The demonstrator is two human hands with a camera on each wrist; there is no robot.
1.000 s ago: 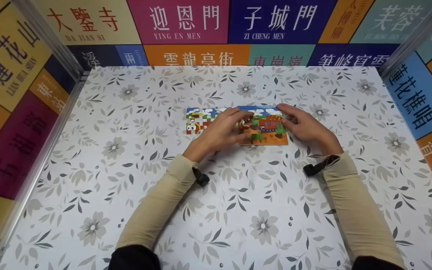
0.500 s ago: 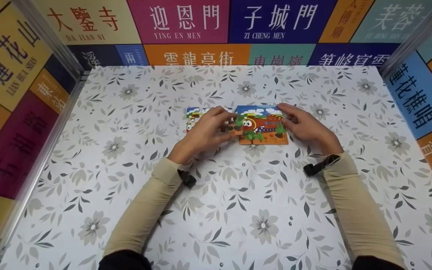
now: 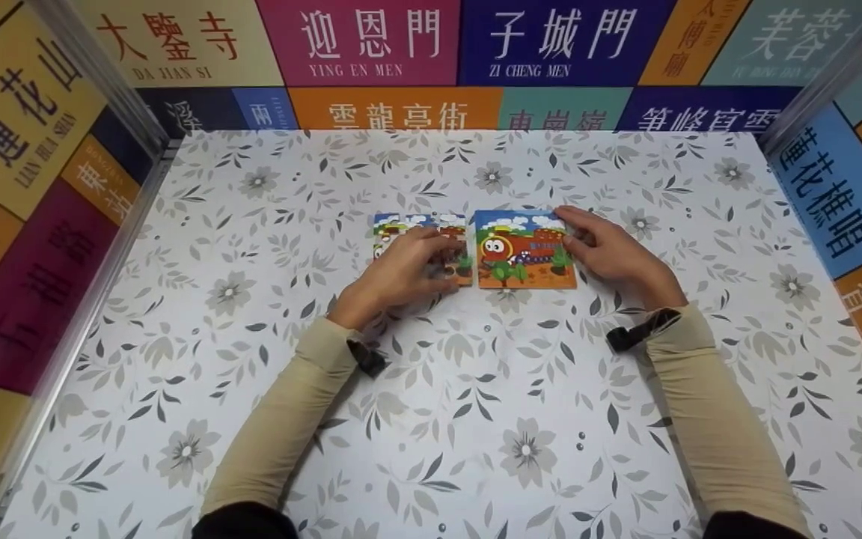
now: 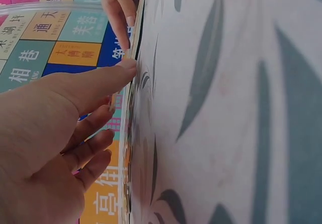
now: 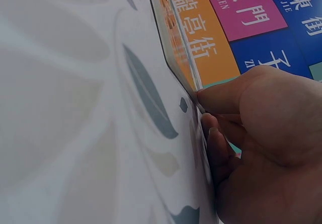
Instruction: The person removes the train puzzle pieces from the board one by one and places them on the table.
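Note:
In the head view, a square picture card of a red cartoon train lies flat under my right hand's fingertips. That right hand grips the card at its right edge and upper right corner. To the left lies a jigsaw of similar train artwork, largely covered by my left hand. At its lower right the left fingertips hold a puzzle piece with a green tree and orange ground. The left wrist view shows the thumb stretched out and several fingers bent; the piece is mostly hidden there.
A white tabletop with grey flowers and leaves spreads around both arms. Panels with Chinese lettering stand along the back and both sides. Metal rails run along the table's side edges.
My left hand has drawn back leftward from over the picture card with the puzzle piece, down to the jigsaw's right side. The train's face on the card is uncovered. My right hand stays put.

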